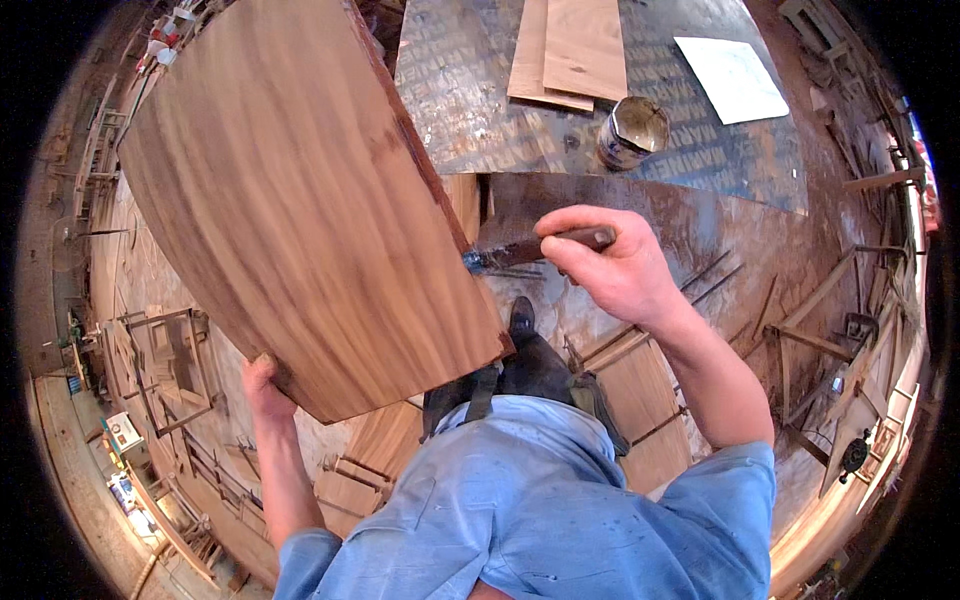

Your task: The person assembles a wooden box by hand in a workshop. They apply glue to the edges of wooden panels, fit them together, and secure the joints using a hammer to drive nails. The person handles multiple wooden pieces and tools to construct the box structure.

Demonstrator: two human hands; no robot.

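A: What is on the left side?
B: The left hand grips the lower edge of a big wood board, held up and tilted.
A: And the right hand?
B: It is closed around a brush; bristles touch the board's edge. I think this is the step of coating the edge w/ glue.
A: Next?
B: Prob. a dip in the can on the table, beyond the brush, then even strokes.

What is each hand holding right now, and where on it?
Left hand grips the wooden panel at its lower near edge. Right hand holds a paintbrush by its handle, bristles at the panel's edge.
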